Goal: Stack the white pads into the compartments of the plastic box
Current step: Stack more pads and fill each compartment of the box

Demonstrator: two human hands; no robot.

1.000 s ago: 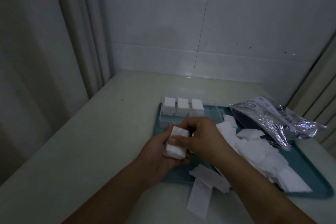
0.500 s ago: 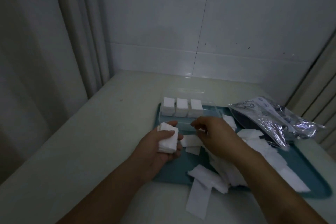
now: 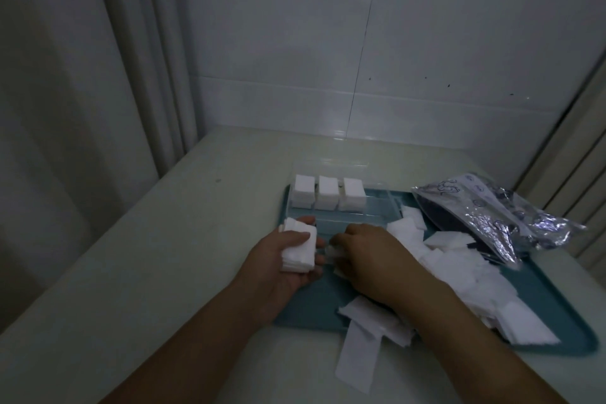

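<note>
Left hand grips a gathered stack of pads, squared for the box; right hand curls onto a loose pad, apparently adding it.

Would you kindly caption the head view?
Left hand holds a pad stack; right hand picks loose pads from the teal tray.

White pads on a teal tray, silver foil bag

left grip curled; right grip seemingly pinching.
</note>
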